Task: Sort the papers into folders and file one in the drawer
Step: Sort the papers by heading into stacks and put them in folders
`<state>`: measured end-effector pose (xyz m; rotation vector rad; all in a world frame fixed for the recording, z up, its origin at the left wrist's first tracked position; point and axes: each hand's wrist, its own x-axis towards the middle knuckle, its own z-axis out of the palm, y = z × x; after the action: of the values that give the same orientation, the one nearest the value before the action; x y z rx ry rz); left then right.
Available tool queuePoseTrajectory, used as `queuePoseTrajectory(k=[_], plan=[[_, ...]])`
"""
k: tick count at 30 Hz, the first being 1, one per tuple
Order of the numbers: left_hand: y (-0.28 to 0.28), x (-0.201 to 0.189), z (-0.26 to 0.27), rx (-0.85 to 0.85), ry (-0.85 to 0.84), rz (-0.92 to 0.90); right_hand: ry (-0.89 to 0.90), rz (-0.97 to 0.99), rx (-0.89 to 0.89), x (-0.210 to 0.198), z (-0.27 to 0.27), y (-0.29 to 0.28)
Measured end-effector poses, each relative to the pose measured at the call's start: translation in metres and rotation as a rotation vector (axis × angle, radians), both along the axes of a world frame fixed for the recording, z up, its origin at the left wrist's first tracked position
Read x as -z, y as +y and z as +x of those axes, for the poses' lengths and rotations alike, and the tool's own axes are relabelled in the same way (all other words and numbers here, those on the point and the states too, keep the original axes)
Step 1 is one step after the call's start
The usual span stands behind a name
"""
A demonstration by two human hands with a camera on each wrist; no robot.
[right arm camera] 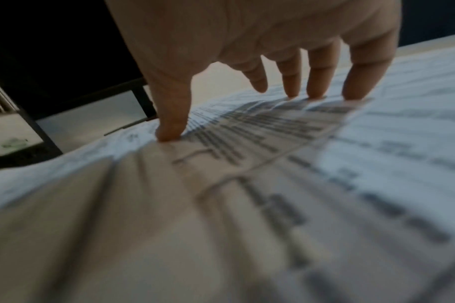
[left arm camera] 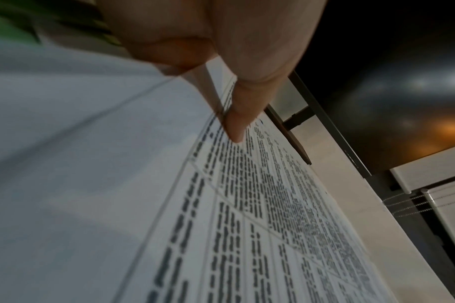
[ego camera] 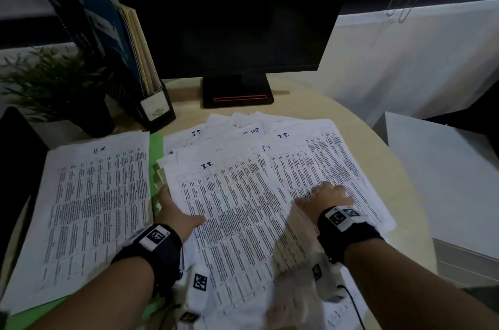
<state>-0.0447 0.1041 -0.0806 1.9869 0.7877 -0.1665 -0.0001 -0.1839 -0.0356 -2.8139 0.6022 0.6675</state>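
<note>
A fanned spread of printed sheets marked I.T. (ego camera: 243,194) covers the middle of the round desk. My left hand (ego camera: 183,205) is at the spread's left edge; in the left wrist view the thumb (left arm camera: 239,114) lies on the top printed sheet (left arm camera: 260,205) and a curled finger sits under the edge, pinching it. My right hand (ego camera: 321,194) has its fingertips (right arm camera: 317,82) and thumb pressed on a blurred, buckled sheet (right arm camera: 247,133) on the spread's right half. A second pile marked H.R (ego camera: 97,208) lies on a green folder (ego camera: 156,149) to the left.
A dark monitor (ego camera: 229,19) on its stand (ego camera: 237,95) is behind the papers. A black file holder (ego camera: 154,108) with upright folders (ego camera: 108,27) and a potted plant (ego camera: 54,81) stand at the back left. A white cabinet (ego camera: 445,167) is beside the desk on the right.
</note>
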Motion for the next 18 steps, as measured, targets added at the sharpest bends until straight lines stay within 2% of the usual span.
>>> queuePoseTrajectory(k=[2,6,11,14,18], plan=[[-0.003,-0.004,-0.002,0.009,-0.01,0.018,0.065,-0.009,0.078,0.004,0.003,-0.014],[-0.01,-0.015,-0.006,0.063,-0.002,0.05,0.043,0.107,0.123,0.011,0.006,-0.026],[-0.011,-0.021,-0.008,0.183,0.015,0.035,0.045,0.167,-0.053,0.001,0.006,-0.029],[-0.007,-0.02,-0.009,0.246,0.042,0.051,-0.151,0.19,0.02,-0.012,0.011,-0.041],[-0.007,-0.02,-0.009,0.245,0.077,0.05,-0.628,0.314,0.21,-0.052,0.018,-0.055]])
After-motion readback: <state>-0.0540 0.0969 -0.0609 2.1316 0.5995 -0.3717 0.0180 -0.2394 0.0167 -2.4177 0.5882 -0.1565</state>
